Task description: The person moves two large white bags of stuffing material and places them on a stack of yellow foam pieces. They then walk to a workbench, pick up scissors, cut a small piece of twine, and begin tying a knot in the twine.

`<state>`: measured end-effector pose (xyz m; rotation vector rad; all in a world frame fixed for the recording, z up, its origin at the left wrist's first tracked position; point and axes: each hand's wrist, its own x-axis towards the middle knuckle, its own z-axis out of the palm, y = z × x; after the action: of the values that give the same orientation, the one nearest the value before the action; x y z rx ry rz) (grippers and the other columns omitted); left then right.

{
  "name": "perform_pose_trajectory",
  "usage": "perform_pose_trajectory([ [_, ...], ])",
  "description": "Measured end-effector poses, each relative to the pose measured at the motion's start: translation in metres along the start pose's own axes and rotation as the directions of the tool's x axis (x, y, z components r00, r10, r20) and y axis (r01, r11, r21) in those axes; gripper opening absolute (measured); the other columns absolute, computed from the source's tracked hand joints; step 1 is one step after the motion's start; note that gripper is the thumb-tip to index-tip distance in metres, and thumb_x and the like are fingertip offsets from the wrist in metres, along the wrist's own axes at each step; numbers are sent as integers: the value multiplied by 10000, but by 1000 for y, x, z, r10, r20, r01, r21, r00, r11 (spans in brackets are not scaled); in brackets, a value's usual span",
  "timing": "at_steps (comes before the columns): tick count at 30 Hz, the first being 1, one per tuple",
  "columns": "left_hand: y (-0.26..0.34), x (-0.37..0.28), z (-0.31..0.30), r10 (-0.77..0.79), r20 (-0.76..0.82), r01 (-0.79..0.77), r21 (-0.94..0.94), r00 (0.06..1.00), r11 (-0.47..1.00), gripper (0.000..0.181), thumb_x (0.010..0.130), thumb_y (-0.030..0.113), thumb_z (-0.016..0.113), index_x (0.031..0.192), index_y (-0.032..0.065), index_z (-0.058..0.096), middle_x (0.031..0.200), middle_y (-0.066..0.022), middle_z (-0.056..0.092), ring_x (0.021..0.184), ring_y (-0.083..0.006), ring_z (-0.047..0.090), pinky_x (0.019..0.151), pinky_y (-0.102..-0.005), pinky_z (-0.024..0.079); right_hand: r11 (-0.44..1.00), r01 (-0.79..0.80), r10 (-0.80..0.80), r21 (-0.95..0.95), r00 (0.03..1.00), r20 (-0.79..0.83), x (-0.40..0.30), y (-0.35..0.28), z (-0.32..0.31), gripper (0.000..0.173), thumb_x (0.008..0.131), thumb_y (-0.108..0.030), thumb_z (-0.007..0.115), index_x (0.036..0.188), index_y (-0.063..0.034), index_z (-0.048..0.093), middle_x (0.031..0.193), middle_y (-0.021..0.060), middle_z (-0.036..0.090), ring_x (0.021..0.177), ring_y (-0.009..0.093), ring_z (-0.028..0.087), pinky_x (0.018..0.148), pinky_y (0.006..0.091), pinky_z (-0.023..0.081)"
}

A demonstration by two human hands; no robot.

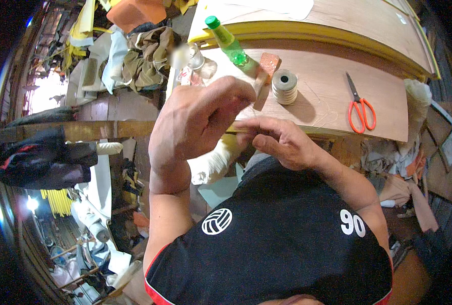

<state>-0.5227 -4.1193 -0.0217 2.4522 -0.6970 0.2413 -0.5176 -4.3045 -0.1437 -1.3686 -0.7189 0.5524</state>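
My left hand [207, 114] is raised over the front edge of the wooden tabletop [325, 91], its fingers curled inward. What lies inside those fingers is hidden. Just below and to the right, my right hand [287, 141] reaches toward it with bent fingers and the thumb close to them. Its fingertips are blurred, so I cannot tell whether they pinch something. Beyond the hands stands a spool of pale thread [285, 93], with loose thread strands [323, 110] trailing on the wood. Scissors with red handles [359, 105] lie to the right, blades pointing away.
A green plastic bottle [228, 42], an orange block [268, 63] and a small clear jar [196, 57] stand behind my hands. A yellow-edged raised board [306, 34] runs across the back. Crumpled brown cloth [150, 57] lies left; a pale bundle [216, 162] sits below the table edge.
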Motion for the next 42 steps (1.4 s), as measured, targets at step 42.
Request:
perform_pose_trajectory([
  [42,-102,5,109,-31,244,229,-942,969,-245,99,946,126,520,929,35,557,1057,-197,658,993,-264,653,929,-377,497,968,152,-151,200,988,-22,65,-149,-47,364,1032,-250,331,1153,45,508,555,-50,355,392,12,306,314,157,286],
])
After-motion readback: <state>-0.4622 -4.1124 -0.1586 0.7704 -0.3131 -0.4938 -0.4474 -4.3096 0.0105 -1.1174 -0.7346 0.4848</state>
